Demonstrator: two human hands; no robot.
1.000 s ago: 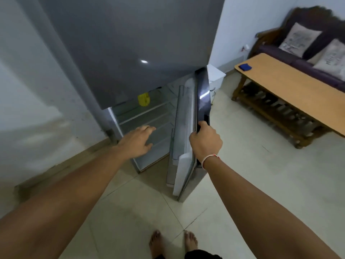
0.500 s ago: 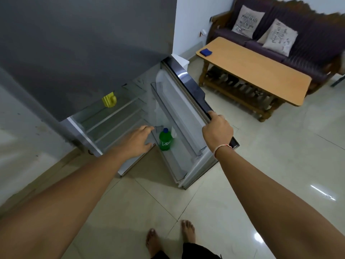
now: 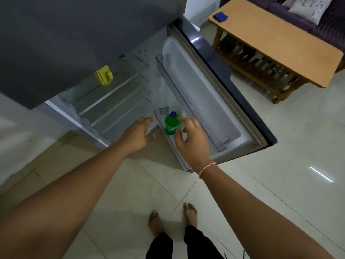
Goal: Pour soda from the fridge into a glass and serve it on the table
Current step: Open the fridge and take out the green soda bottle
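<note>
R hand (image 3: 192,141) is off the fridge door (image 3: 220,85) edge vs 0.5 s ago, now at green soda bottle (image 3: 171,125), fingers spread, curled loosely, not gripping. Bottle upright in lower door bin. L hand (image 3: 137,134) flat, fingers straight, by fridge (image 3: 56,43) opening

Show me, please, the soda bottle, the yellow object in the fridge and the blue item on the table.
soda bottle (image 3: 170,126), head view, green body.
yellow object (image 3: 104,75), head view, its middle.
blue item (image 3: 220,16), head view, top face.
</note>
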